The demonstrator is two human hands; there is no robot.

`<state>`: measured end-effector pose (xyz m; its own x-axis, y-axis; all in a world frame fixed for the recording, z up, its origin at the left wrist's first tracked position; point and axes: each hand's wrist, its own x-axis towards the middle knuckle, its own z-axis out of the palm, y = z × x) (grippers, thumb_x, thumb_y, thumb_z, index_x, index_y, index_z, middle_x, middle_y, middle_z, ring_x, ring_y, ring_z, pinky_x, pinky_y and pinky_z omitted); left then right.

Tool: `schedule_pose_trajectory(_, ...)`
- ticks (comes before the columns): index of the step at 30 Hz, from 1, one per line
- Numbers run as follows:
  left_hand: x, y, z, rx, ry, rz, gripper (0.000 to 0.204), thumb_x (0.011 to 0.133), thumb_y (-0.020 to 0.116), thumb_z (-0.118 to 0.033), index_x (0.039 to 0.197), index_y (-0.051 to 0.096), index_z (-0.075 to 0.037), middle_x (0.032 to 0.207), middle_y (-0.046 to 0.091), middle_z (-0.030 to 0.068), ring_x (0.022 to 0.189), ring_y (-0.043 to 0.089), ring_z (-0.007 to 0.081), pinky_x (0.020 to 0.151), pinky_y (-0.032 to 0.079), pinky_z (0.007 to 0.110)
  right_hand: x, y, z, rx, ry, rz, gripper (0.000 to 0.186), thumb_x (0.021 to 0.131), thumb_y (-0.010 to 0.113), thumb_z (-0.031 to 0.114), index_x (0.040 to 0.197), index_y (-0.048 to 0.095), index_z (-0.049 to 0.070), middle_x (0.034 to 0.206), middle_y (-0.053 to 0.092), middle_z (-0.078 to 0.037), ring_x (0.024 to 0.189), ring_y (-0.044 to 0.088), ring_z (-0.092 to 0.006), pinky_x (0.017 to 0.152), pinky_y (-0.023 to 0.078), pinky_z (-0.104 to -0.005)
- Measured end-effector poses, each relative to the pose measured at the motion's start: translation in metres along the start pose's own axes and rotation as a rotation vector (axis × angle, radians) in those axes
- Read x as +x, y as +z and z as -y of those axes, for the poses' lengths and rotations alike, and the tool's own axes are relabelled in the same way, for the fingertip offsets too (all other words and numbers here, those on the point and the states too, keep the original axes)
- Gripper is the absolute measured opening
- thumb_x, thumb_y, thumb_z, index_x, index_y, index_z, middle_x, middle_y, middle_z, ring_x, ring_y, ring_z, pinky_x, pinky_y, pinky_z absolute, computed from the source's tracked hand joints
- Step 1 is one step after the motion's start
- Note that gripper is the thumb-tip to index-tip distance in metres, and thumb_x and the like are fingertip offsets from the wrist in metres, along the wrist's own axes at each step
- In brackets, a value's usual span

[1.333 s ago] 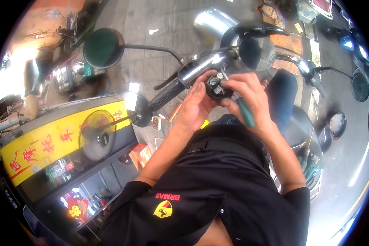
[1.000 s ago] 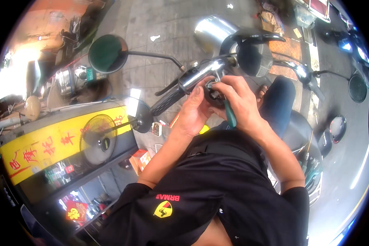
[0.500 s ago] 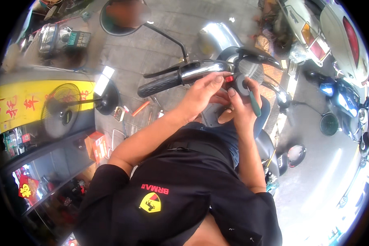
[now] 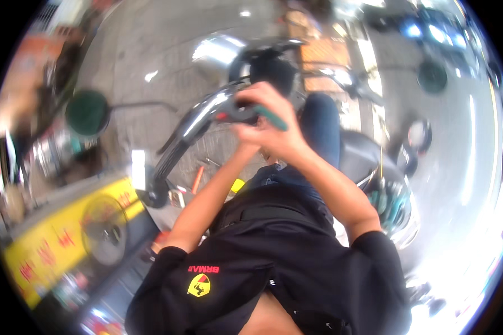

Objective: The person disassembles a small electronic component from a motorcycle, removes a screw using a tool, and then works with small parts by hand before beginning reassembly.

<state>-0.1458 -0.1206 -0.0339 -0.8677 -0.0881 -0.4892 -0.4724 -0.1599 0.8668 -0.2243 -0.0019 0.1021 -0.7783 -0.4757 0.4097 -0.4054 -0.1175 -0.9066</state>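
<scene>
Both my hands meet over the motorcycle handlebar (image 4: 198,114), blurred by motion. My right hand (image 4: 279,125) is closed with a green-handled screwdriver (image 4: 271,118) in it; the handle slants down to the right across the fingers. A black switch housing (image 4: 240,115) with a red button sits right by those fingers, at the inner end of the bar. My left hand (image 4: 248,135) lies lower, touching the right one and partly covered by it. Its fingers are hidden, so its grip does not show.
A round mirror (image 4: 88,113) juts out to the left. Near the bar's end stand a fan (image 4: 104,230) and a yellow sign panel (image 4: 44,254). An orange-handled tool (image 4: 198,180) lies on the ground. Motorcycle seat (image 4: 363,156) at right; parked scooters (image 4: 439,33) beyond.
The view has turned, and the handlebar now slopes steeply down to the left. My right hand has come left over the left hand, keeping the screwdriver. The left fingers, visible before, are covered.
</scene>
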Motion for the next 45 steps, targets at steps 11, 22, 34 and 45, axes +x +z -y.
schedule_pose_trajectory(11,0.128,0.019,0.064,-0.214,-0.141,-0.093,0.067,0.098,0.056,-0.049,0.149,0.037,-0.01,0.145,0.046,0.0147,0.123,0.052,0.0285,0.102,0.044,0.047,-0.014,0.032,-0.005,0.09,-0.133,-0.263,0.047,0.064,0.081,0.017,0.103,0.058,0.006,0.092,0.05,-0.012,0.086,0.056,-0.0325,0.069,0.046,-0.0437)
schedule_pose_trajectory(22,0.231,0.069,0.072,-1.391,-0.143,-0.068,0.048,0.1,0.052,-0.039,0.126,0.054,0.001,0.119,0.062,0.0154,0.117,0.059,0.0303,0.108,0.042,0.046,-0.017,0.003,-0.014,0.184,-0.009,-0.157,0.049,0.069,0.079,0.009,0.114,0.061,0.004,0.099,0.056,-0.01,0.089,0.06,-0.0255,0.075,0.05,-0.0353)
schedule_pose_trajectory(34,0.19,0.109,0.072,-1.349,-0.175,-0.143,0.039,0.1,0.054,-0.032,0.123,0.055,0.0,0.113,0.062,0.0105,0.106,0.059,0.0229,0.098,0.045,0.039,-0.002,-0.016,0.003,0.142,0.31,-0.005,0.051,0.072,0.08,0.022,0.112,0.06,-0.003,0.103,0.056,-0.009,0.091,0.049,-0.0178,0.084,0.042,-0.0306)
schedule_pose_trajectory(45,0.053,0.081,0.038,-0.713,-0.254,0.109,0.032,0.1,0.056,-0.027,0.12,0.055,-0.002,0.107,0.061,0.006,0.096,0.059,0.0161,0.088,0.048,0.033,-0.007,-0.01,0.008,0.168,0.317,-0.064,0.038,0.073,0.075,0.008,0.106,0.059,-0.002,0.103,0.053,-0.007,0.094,0.05,-0.0166,0.085,0.042,-0.0286)
